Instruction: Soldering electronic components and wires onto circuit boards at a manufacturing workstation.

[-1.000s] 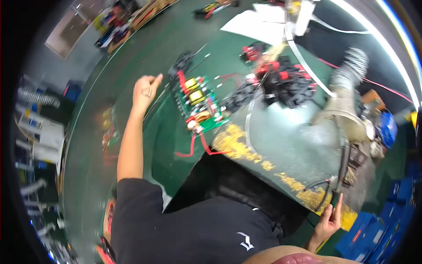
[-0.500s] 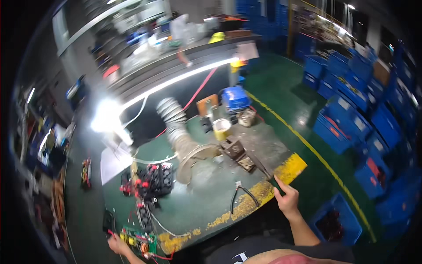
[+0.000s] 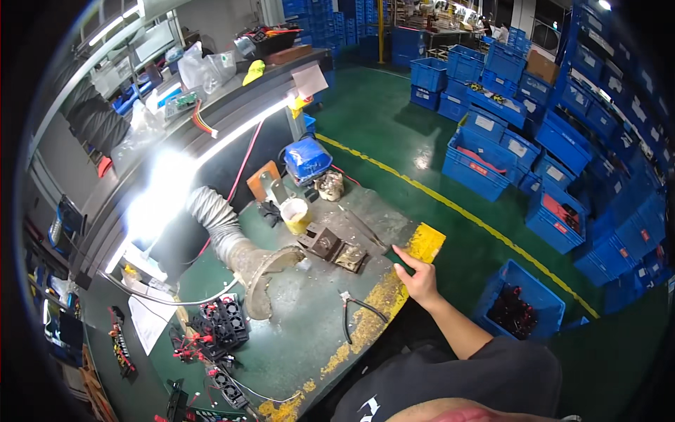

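Observation:
My right hand (image 3: 420, 278) is closed around the dark handle of a soldering iron (image 3: 364, 230), whose metal shaft points away to the far left. Its shaft passes just right of a brown metal iron stand (image 3: 320, 241) with a small dirty tray (image 3: 349, 257); whether they touch I cannot tell. Between the stand and the yellow table edge lie cutting pliers (image 3: 360, 308) with black handles, jaws apart. My left hand is out of the picture. At the lower left, part of a circuit board with a black piece (image 3: 177, 402) shows at the rim.
Black cooling fans (image 3: 226, 320) with red connectors lie on the green workbench (image 3: 295, 337). A grey duct hose with a hood (image 3: 246, 264), a yellow cup (image 3: 295, 215) and a blue box (image 3: 307, 158) stand farther back. A blue bin (image 3: 522, 299) sits right of the bench.
The view has swung right, so the bench appears farther left. My right hand has pushed the soldering iron forward along the stand. My left hand has left the picture.

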Motion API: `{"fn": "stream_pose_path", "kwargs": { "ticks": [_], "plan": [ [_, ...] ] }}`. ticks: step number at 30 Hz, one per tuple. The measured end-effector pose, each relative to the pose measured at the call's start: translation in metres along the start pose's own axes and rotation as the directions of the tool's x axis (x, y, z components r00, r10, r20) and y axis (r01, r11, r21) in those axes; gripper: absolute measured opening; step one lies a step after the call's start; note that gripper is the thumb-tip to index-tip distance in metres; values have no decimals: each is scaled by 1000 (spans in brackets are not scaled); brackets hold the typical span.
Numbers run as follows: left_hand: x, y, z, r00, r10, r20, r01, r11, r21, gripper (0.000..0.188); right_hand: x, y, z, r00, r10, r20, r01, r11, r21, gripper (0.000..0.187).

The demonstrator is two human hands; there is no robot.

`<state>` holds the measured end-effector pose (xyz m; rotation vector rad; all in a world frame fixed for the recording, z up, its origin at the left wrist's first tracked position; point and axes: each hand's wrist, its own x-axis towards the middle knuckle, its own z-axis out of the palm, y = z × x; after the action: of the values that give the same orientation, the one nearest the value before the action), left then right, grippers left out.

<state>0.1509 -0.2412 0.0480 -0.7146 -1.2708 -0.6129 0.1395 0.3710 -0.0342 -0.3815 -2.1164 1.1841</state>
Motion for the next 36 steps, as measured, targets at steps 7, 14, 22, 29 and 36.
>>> {"fn": "stream_pose_path", "kwargs": {
  "ticks": [7, 14, 22, 29, 36],
  "plan": [
    [48, 70, 35, 495, -863, 104, 475, 369, 799, 28, 9, 32, 13, 999, 22, 25, -24, 996, 84, 41],
    [19, 94, 87, 90, -877, 472, 774, 359, 521, 20, -8, 69, 20, 931, 339, 134, -364, 851, 378, 45],
    [-21, 121, 203, 180, -698, 693, 792, 520, 318, 14, -13, 79, 29, 965, 249, 79, -261, 911, 318, 46],
    [-102, 140, 243, 227, -636, 738, 716, 622, 316, 14, 0, 79, 22, 958, 267, 101, -285, 884, 370, 50],
    [-100, 144, 250, 237, -573, 784, 562, 739, 370, 24, -2, 75, 22, 927, 349, 139, -375, 847, 375, 51]
  ]
}}
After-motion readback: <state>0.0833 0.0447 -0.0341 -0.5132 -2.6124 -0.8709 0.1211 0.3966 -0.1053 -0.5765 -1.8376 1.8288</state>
